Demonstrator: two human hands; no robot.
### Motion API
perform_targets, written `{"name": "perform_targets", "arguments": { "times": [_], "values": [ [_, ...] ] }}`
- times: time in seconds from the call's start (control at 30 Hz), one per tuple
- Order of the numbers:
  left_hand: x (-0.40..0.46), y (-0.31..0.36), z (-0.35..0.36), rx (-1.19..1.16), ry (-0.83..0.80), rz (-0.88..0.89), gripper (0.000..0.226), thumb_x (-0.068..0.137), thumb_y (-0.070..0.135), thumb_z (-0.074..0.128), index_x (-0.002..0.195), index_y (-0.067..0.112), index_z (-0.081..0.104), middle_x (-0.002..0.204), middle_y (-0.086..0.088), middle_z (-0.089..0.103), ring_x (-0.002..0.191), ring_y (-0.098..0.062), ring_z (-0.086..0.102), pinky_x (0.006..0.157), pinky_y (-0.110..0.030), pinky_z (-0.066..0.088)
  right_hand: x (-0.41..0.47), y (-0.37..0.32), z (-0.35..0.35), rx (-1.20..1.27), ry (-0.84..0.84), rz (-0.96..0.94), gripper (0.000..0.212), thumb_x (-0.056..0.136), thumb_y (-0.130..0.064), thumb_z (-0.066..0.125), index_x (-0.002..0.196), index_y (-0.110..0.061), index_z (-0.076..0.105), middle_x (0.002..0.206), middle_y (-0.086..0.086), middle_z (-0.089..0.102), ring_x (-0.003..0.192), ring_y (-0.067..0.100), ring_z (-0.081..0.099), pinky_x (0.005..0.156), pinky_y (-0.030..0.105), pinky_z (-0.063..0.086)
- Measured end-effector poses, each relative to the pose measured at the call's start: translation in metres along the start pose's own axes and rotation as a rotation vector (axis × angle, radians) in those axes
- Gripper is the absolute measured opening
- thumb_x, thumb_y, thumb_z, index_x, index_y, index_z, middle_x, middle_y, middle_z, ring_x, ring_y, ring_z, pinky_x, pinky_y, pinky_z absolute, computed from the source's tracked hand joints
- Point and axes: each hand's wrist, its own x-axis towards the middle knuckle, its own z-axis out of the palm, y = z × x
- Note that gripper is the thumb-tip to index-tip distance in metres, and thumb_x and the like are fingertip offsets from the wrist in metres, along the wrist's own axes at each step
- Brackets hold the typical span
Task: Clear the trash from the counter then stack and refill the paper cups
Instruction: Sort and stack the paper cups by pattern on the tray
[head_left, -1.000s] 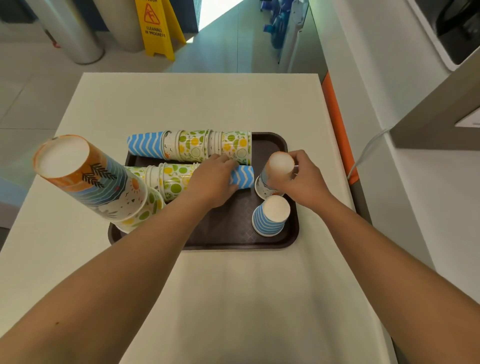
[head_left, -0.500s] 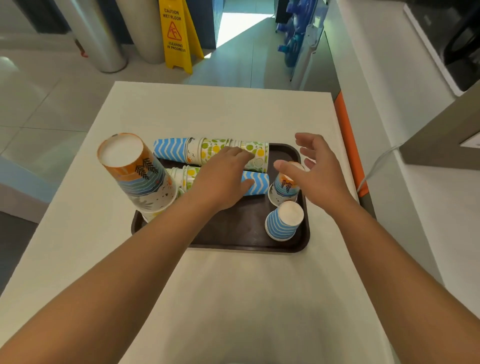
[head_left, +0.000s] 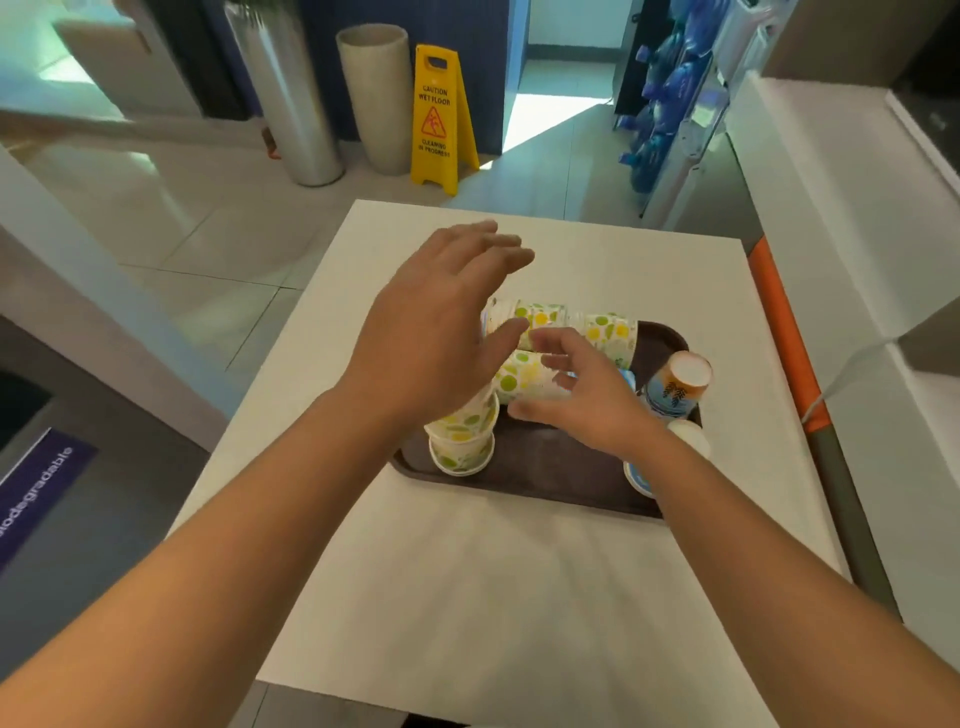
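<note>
Right now both your hands hover over the tray (head_left: 545, 467) with fingers spread and loose, holding nothing: your left hand (head_left: 436, 332) is raised above the tray's left half, fingers pointing away from you, and your right hand (head_left: 582, 400) sits lower, fingers reaching left toward the lying cups. Two nested rows of paper cups lie on their sides in the tray, long axes running left to right across it: the far row (head_left: 582, 325) lies along the tray's back edge, and the near row (head_left: 524, 376) lies just in front of it, partly hidden under your hands. Which way the cup mouths face you cannot tell from here. These cups are white with green and yellow dots. At the tray's front left a short stack (head_left: 462, 439) of the same dotted cups stands mouth down, its top hidden behind your left wrist. At the right end an orange and blue cup (head_left: 675, 387) with a dark leaf print stands upside down, tilted a little, white base up. Just in front of it another cup (head_left: 691, 436) shows only its white base and a blue edge behind your right forearm. The tray is dark brown with rounded corners and rests on a white counter (head_left: 519, 597). Beyond the counter a yellow wet-floor sign (head_left: 441, 119) stands on pale floor tiles, beside a beige cylinder (head_left: 374, 98) and a shiny metal one (head_left: 285, 93). A white wall unit runs along the right, with an orange strip (head_left: 784, 322) by the counter's edge.
</note>
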Motion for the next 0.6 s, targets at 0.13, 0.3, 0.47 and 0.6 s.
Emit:
{"name": "perform_targets", "arguments": {
  "times": [0.13, 0.3, 0.47, 0.6],
  "values": [
    [-0.014, -0.024, -0.007, -0.031, -0.009, -0.144, 0.072, 0.079, 0.037, 0.077, 0.141, 0.013, 0.048, 0.147, -0.004, 0.048, 0.139, -0.022, 0.037, 0.111, -0.029, 0.029, 0.000, 0.013, 0.047, -0.043, -0.049, 0.047, 0.099, 0.060, -0.032, 0.092, 0.142, -0.020, 0.039, 0.141, -0.009, 0.046, 0.129, 0.008, 0.042, 0.108, 0.033, 0.038],
    [-0.026, -0.038, 0.004, -0.444, -0.086, -0.479, 0.091, 0.071, 0.051, 0.082, 0.145, 0.019, 0.039, 0.142, 0.002, 0.052, 0.129, -0.010, 0.049, 0.106, -0.027, 0.041, -0.003, 0.018, 0.087, 0.068, 0.074, 0.068, 0.099, 0.053, -0.035, 0.094, 0.136, -0.023, 0.043, 0.132, -0.009, 0.053, 0.119, 0.005, 0.050, 0.093, 0.015, 0.042],
    [-0.028, -0.045, 0.018, -0.677, -0.092, -0.563, 0.054, 0.070, 0.051, 0.082, 0.114, 0.026, 0.063, 0.102, 0.017, 0.068, 0.094, 0.009, 0.062, 0.081, -0.017, 0.053, 0.004, 0.001, 0.104, 0.139, 0.251, 0.037, 0.095, 0.046, -0.042, 0.095, 0.127, -0.022, 0.049, 0.123, -0.007, 0.059, 0.114, 0.009, 0.056, 0.091, 0.028, 0.050],
    [-0.028, -0.049, 0.024, -0.718, -0.148, -0.498, 0.061, 0.067, 0.047, 0.086, 0.118, 0.025, 0.060, 0.105, 0.015, 0.068, 0.096, 0.006, 0.064, 0.080, -0.013, 0.052, 0.009, -0.006, 0.109, 0.162, 0.309, 0.045, 0.087, 0.049, -0.034, 0.095, 0.124, -0.024, 0.052, 0.115, -0.013, 0.064, 0.107, 0.002, 0.060, 0.086, 0.019, 0.051]
  ]
}}
